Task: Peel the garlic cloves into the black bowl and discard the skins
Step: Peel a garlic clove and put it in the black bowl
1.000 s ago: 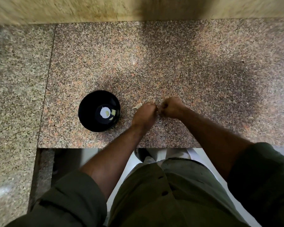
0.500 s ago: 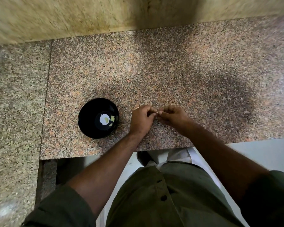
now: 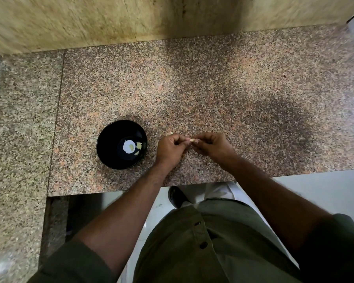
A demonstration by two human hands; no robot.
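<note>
While both hands' fingers pinch a pale clove, peeled cloves lie in the round black bowl on the speckled granite desk

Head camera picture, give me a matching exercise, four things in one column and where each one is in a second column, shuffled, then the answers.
Things:
1. garlic clove
2. black bowl
3. loose skin scrap
4. peeled pieces

Places:
A. standing on the granite counter, to the left of both hands
B. lying on the counter just beyond the left hand
C. pinched between the fingers of the left hand and the right hand
D. lying in the bottom of the bowl

Pairs: 1-C, 2-A, 3-B, 4-D
</note>
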